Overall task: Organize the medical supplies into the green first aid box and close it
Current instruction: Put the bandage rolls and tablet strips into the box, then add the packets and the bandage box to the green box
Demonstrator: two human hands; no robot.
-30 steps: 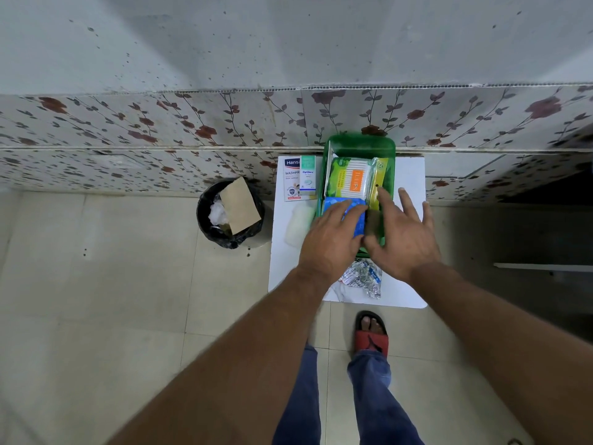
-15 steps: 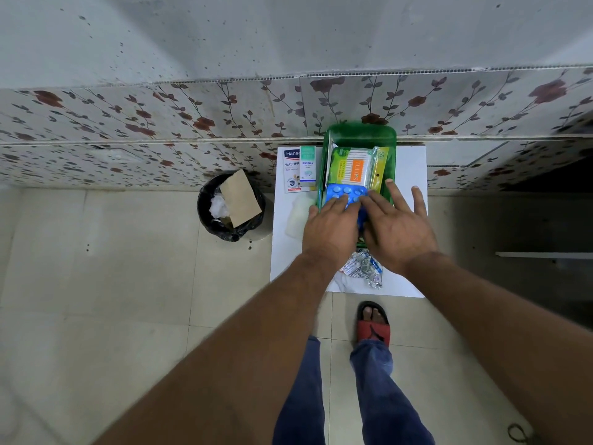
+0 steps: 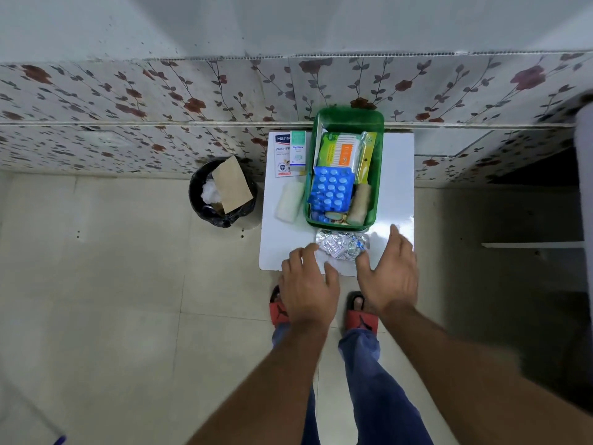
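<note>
The green first aid box (image 3: 376, 175) stands open on a small white table (image 3: 394, 187), its lid raised against the wall. Inside lie a blue blister pack (image 3: 330, 189), a green-and-orange packet (image 3: 340, 152) and a beige bandage roll (image 3: 359, 203). A crumpled pile of silver blister strips (image 3: 341, 245) lies on the table just in front of the box. My left hand (image 3: 308, 284) and my right hand (image 3: 390, 271) hover at the table's near edge, either side of the silver strips, fingers spread and empty.
Left of the box lie a white plaster packet (image 3: 281, 155), a small green-white carton (image 3: 297, 152) and a white gauze roll (image 3: 290, 202). A black bin (image 3: 221, 191) with cardboard stands on the floor to the left. My feet in red sandals are under the table edge.
Both hands have pulled back out of the box toward me, leaving the blue blister pack lying inside. They now sit beside the silver strips.
</note>
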